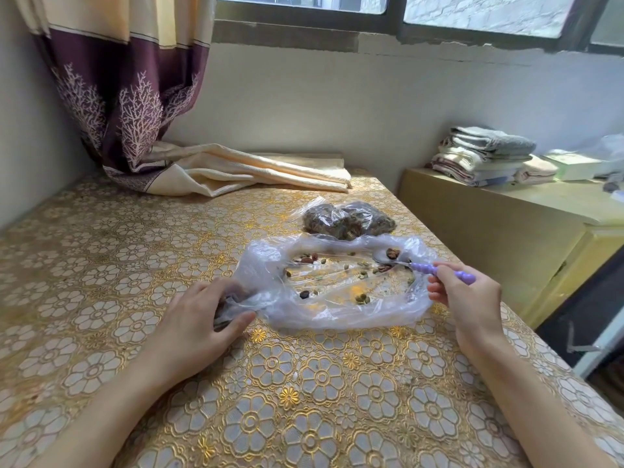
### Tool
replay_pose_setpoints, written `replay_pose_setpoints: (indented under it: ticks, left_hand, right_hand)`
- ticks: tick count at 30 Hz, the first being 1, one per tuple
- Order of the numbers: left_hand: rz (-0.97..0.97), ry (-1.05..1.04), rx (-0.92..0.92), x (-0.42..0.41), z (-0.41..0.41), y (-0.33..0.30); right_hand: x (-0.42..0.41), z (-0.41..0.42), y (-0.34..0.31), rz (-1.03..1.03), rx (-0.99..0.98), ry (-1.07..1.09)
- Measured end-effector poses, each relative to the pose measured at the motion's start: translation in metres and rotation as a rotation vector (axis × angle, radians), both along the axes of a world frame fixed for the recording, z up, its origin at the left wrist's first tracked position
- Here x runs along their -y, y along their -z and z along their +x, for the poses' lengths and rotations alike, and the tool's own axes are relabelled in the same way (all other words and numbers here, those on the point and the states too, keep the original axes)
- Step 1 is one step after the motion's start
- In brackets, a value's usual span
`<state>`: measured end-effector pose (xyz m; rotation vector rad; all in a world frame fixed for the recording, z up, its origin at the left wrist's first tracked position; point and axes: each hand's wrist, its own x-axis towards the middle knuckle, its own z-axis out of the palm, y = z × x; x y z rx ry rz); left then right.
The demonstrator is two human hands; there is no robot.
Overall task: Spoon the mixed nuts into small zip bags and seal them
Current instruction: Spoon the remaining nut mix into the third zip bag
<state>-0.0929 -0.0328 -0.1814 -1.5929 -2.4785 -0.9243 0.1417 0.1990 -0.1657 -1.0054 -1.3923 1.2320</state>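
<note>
A large clear plastic bag [341, 314] lies open on the table, with several loose nuts [363, 298] scattered inside it. My left hand [199, 319] grips the bag's left edge, and something small and dark shows under its fingers. My right hand [469, 298] holds the purple handle of a spoon [435, 269]. The spoon's bowl, with a walnut piece in it, sits at the bag's far right rim. Behind the big bag lie filled small zip bags [349, 217] of mixed nuts.
The table wears a gold floral cloth [304, 383]. A curtain [141, 96] hangs at the back left, its hem spread over the table's far edge. To the right stands a yellow cabinet [506, 238] with folded towels [486, 157] on top.
</note>
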Motion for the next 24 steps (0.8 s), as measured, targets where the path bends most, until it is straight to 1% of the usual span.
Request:
replay_pose_setpoints:
  ticks: [5, 10, 14, 18, 24]
  left_hand:
    - [0.0, -0.006, -0.006, 0.0, 0.0, 0.0]
    - [-0.011, -0.008, -0.013, 0.0, 0.0, 0.0]
    - [-0.024, -0.009, -0.01, 0.0, -0.001, 0.0]
    - [-0.023, 0.003, 0.0, 0.0, -0.001, 0.0]
    - [0.013, 0.019, 0.066, 0.001, -0.001, -0.002]
  right_hand:
    - [0.0, 0.005, -0.003, 0.011, 0.022, -0.055]
    - [-0.001, 0.008, -0.004, -0.033, -0.022, -0.066]
    - [0.002, 0.009, -0.007, -0.093, -0.095, -0.084]
    - [0.009, 0.009, -0.013, -0.16, -0.181, -0.154]
    - [0.023, 0.002, -0.025, -0.084, -0.201, -0.285]
